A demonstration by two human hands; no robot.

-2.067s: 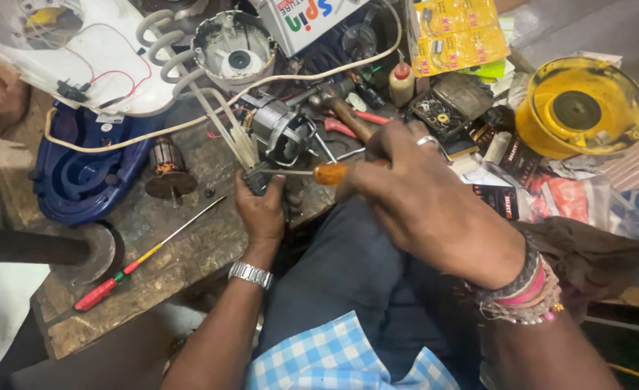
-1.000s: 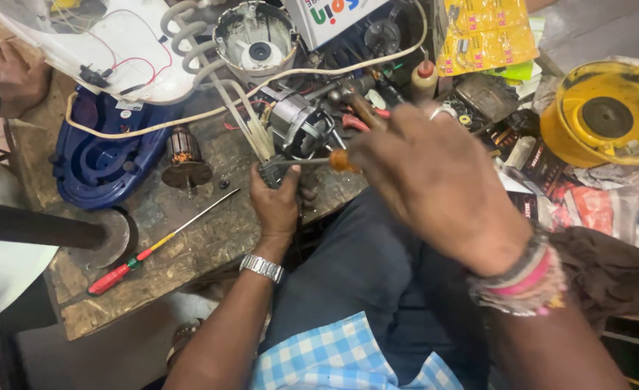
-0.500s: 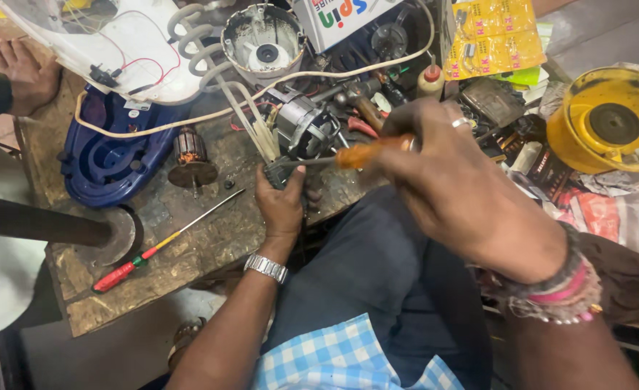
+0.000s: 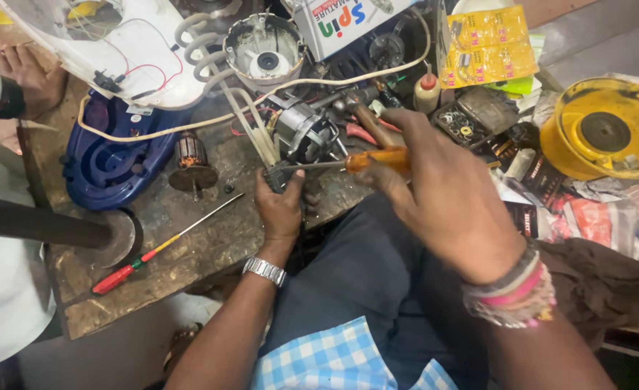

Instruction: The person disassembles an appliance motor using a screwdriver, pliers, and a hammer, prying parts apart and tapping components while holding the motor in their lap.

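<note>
At the bench edge: left hand fingers curled tight on a small dark part
Right hand: fist closed round an orange-handled screwdriver; tip at the part
Progress: seemingly mid-job; motor open, armature lying apart; red screwdriver idle

Orange-handled screwdriver level, tip at small grey motor part.

Worn, scratched wooden surface, stained dark, crowded at the far side with clutter. Pale floor below its near edge. Even, dim light, soft shadows.
</note>
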